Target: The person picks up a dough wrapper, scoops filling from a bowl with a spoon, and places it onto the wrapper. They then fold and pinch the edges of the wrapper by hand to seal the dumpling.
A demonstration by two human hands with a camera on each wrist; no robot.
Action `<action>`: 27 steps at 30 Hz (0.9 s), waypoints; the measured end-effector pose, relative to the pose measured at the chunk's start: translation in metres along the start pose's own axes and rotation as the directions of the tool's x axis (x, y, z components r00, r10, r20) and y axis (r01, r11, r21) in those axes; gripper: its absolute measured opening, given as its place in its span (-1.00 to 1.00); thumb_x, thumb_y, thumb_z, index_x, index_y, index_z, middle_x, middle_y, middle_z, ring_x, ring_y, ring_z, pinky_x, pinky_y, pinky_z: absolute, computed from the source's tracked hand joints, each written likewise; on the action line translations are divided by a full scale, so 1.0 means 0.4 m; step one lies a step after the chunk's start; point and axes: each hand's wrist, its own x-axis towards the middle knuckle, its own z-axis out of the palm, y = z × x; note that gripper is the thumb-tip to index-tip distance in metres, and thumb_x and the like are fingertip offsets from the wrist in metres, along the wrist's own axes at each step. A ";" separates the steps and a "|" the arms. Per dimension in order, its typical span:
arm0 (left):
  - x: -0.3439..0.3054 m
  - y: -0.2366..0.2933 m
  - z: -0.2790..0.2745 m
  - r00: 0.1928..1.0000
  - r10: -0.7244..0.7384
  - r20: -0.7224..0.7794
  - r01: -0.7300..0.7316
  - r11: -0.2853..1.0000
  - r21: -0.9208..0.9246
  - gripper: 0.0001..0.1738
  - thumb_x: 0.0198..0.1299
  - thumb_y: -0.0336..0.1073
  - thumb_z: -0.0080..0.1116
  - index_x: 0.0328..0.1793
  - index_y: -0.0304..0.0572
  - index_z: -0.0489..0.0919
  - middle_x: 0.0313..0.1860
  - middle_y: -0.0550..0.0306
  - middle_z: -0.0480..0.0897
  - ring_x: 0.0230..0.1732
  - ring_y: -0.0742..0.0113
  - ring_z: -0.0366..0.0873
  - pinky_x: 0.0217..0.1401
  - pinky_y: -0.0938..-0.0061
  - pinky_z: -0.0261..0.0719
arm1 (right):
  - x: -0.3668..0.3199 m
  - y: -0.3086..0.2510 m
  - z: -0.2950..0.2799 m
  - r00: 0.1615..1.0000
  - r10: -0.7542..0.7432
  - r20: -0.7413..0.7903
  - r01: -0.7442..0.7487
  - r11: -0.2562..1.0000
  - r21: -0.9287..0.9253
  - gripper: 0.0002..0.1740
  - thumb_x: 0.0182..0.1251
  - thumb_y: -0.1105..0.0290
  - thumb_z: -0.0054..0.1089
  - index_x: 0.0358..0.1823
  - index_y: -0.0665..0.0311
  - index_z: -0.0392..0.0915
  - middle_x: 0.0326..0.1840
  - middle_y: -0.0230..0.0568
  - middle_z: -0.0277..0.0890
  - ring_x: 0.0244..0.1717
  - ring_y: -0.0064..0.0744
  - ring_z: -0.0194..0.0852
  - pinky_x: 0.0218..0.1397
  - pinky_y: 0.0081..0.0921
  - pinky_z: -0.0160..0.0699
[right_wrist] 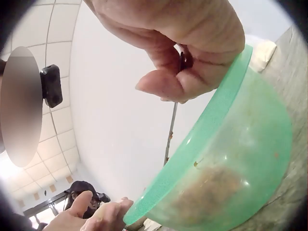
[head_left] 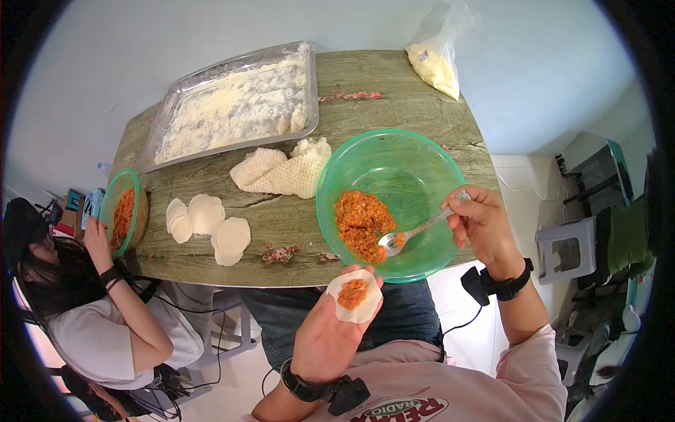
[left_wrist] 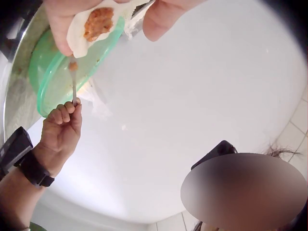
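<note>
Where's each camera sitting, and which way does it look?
Head: on the head, looking down at the table; left hand and right hand show.
Left wrist: on that wrist, looking past the left hand toward the green bowl; both hands show.
Right wrist: on that wrist, looking past the right hand at the bowl's side.
Both wrist views share the bowl.

Home-like room, exact type not determinable. Indicators: wood-grain worktop (head_left: pixel 278 224) at centre, pale-blue wall (head_left: pixel 358 27) at 12 o'clock, tiled floor (head_left: pixel 519 169) and plastic stool (head_left: pixel 562 231) at 3 o'clock.
</note>
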 end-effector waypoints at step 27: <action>0.020 0.008 0.032 0.999 -0.001 0.052 0.003 0.999 -0.033 -0.42 0.45 -0.08 -0.36 0.44 -0.32 0.07 0.39 0.00 0.22 0.47 0.07 0.07 0.52 0.21 -0.01 | -0.184 -0.040 0.074 0.495 -0.575 0.651 0.869 0.325 -0.374 -0.75 -0.04 0.43 0.36 -0.25 0.25 0.66 -0.44 -0.23 0.53 -0.57 -0.40 0.49 -0.59 -0.56 0.39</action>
